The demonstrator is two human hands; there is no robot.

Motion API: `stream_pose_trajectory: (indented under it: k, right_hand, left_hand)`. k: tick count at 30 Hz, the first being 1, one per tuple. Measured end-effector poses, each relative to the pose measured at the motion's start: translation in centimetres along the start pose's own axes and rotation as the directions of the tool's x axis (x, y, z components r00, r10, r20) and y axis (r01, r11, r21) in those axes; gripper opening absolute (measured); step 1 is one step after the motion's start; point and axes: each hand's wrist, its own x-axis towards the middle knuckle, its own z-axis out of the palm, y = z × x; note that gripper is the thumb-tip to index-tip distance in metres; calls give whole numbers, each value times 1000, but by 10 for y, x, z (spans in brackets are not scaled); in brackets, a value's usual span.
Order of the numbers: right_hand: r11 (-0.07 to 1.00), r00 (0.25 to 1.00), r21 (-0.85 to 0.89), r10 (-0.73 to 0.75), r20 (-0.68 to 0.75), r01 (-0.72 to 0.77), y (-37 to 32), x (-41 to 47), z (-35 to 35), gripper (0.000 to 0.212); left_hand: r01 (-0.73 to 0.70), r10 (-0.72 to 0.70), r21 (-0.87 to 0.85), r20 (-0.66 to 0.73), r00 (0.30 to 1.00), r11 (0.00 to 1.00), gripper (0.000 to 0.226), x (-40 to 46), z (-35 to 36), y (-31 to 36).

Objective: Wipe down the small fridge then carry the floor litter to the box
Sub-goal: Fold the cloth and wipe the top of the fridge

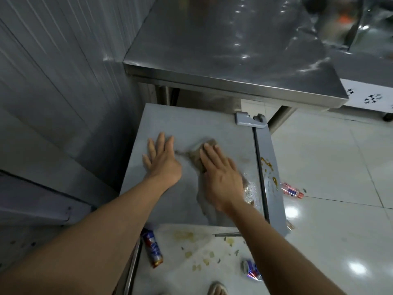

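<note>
I look down on the grey top of the small fridge (223, 133). My left hand (161, 160) lies flat on its left half, fingers spread. My right hand (221, 173) presses a brownish-grey cloth (195, 156) flat against the middle of the top. Wet droplets and brown smears (252, 192) sit near the fridge's right edge, and amber drips (268, 165) mark the door's top edge. On the floor lie a red-blue can (152, 249), a crushed can (251, 270) and a pink wrapper (292, 190).
A stainless steel table (234, 60) stands behind the fridge, its edge overhanging the back. A corrugated grey wall (53, 71) runs on the left. Yellowish food scraps and stains (197, 245) litter the white tiles in front. A foot (217, 289) shows at the bottom.
</note>
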Motion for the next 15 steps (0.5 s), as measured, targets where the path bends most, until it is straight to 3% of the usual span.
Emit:
stream_pose_trajectory:
  k: [3,6,11,15]
  right_hand:
    - [997,997,-13,-72,-10,72,-17,-55,7,58]
    - [995,995,1,-104,-4,104,0,-54,0,57]
    - [984,984,17,176,1,-176,32,0,-9,58]
    - [971,969,47,237,-66,-234,4,-41,8,58]
  left_hand:
    - [-65,66,21,-59,996,998,67,-18,5,-6]
    - [-161,163,40,-60,985,986,69,-44,15,-13]
    - [-242,244,58,-34,969,969,67,-57,25,-27]
    - [-234,235,71,-13,972,970,65,-61,25,-33]
